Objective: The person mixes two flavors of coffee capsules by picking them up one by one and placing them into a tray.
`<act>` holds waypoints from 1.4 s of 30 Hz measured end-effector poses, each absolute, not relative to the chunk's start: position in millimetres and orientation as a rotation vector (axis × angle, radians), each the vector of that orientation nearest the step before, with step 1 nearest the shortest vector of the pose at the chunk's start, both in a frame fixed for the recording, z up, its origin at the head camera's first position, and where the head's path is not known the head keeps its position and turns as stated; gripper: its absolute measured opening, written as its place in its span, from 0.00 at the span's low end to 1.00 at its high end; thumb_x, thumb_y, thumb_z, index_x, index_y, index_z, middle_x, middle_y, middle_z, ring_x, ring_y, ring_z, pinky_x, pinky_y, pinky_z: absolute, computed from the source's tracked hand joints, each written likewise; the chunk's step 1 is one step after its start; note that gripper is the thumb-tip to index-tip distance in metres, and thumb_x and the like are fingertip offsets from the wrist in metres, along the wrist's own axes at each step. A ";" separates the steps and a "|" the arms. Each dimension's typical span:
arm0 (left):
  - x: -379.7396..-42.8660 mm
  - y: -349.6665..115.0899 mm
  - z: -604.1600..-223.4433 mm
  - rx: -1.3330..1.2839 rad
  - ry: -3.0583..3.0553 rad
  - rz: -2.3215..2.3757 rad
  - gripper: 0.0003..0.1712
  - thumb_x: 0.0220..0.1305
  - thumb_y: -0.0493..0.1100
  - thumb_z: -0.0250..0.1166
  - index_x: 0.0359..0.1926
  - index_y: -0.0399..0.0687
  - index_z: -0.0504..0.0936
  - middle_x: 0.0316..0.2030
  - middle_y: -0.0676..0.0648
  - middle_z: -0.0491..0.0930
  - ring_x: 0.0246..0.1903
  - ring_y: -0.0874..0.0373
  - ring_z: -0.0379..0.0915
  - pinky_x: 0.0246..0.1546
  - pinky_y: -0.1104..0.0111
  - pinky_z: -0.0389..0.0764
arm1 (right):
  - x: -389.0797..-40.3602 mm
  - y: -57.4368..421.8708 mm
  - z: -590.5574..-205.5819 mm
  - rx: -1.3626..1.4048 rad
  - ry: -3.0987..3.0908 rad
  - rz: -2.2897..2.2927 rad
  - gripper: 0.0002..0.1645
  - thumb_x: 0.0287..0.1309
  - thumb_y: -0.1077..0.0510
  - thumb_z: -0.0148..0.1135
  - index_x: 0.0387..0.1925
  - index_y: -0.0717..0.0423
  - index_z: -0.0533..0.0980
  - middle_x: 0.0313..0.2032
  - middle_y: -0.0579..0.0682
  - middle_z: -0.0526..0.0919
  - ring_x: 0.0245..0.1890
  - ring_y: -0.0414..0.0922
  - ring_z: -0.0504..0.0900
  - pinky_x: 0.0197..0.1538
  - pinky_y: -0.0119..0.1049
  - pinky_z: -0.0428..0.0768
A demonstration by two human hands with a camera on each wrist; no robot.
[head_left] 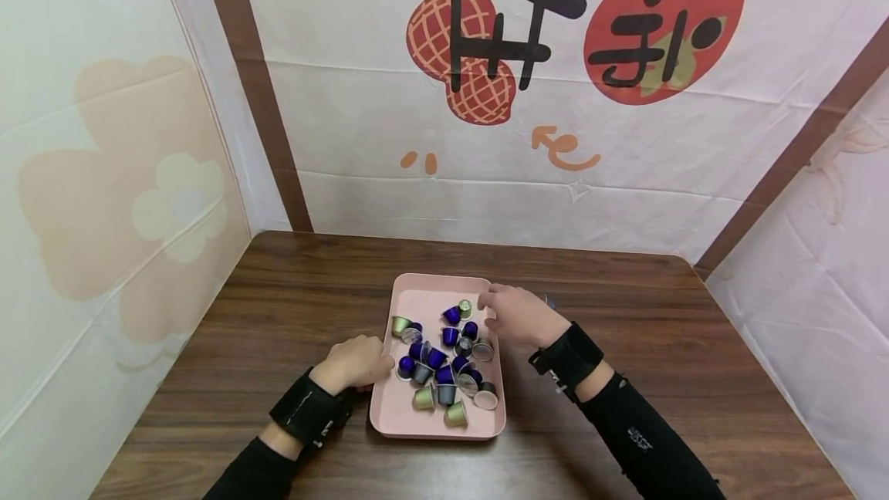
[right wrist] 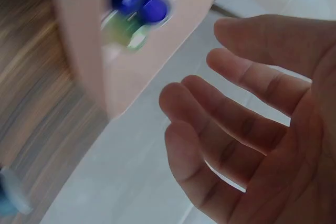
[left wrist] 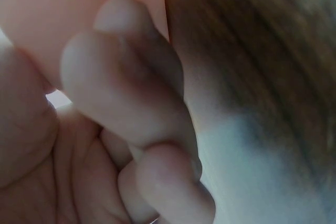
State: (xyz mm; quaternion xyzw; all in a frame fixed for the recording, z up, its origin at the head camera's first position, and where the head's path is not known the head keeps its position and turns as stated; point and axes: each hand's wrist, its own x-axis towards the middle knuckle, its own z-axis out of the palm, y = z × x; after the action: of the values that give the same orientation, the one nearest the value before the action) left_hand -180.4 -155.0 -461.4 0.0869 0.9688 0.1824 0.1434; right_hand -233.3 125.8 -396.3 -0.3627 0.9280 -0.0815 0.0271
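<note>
A pink rectangular tray (head_left: 424, 292) lies on the table, with several coffee capsules (head_left: 450, 336) in it, dark blue, pale green and grey, some tipped on their sides. My left hand (head_left: 356, 363) grips the tray's left edge; in the left wrist view its fingers (left wrist: 126, 82) curl against the pink tray wall (left wrist: 42, 19). At the tray's far right corner hovers my right hand (head_left: 521, 316), fingers loosely bent and holding nothing, as the right wrist view shows. Just beyond that hand, a blue capsule (head_left: 549, 302) sits on the table, mostly hidden.
The dark wood-grain table (head_left: 625, 376) extends on both sides of the tray. Behind it hangs a white printed cloth (head_left: 361, 130), and more cloth (head_left: 104, 176) closes off the left and right sides.
</note>
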 end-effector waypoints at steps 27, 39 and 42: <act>-180.6 -154.3 -459.4 0.239 2.784 0.530 0.19 0.57 0.46 0.54 0.12 0.47 0.74 0.09 0.51 0.72 0.13 0.58 0.68 0.20 0.63 0.67 | -271.9 209.2 -426.5 -0.804 2.983 -0.138 0.17 0.57 0.63 0.60 0.50 0.62 0.75 0.45 0.64 0.72 0.44 0.60 0.73 0.42 0.48 0.74; -178.5 -154.1 -458.3 0.235 2.784 0.537 0.18 0.57 0.46 0.54 0.13 0.47 0.74 0.09 0.51 0.72 0.13 0.58 0.68 0.20 0.63 0.66 | -276.4 215.7 -437.2 -0.763 2.906 -0.146 0.21 0.58 0.65 0.60 0.53 0.65 0.73 0.48 0.65 0.74 0.46 0.58 0.77 0.46 0.48 0.75; -179.0 -154.2 -459.3 0.236 2.793 0.532 0.18 0.57 0.46 0.54 0.13 0.47 0.74 0.09 0.51 0.72 0.13 0.58 0.68 0.19 0.63 0.66 | -275.6 217.4 -439.5 -0.789 2.914 -0.152 0.16 0.59 0.66 0.56 0.50 0.64 0.74 0.43 0.61 0.77 0.44 0.56 0.77 0.45 0.47 0.75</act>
State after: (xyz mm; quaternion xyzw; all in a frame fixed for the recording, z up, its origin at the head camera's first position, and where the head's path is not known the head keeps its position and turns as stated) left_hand -179.0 -154.2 -459.3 0.0819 0.9688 0.1844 0.1437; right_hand -275.6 217.4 -439.5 -0.2606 0.9623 -0.0503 0.0592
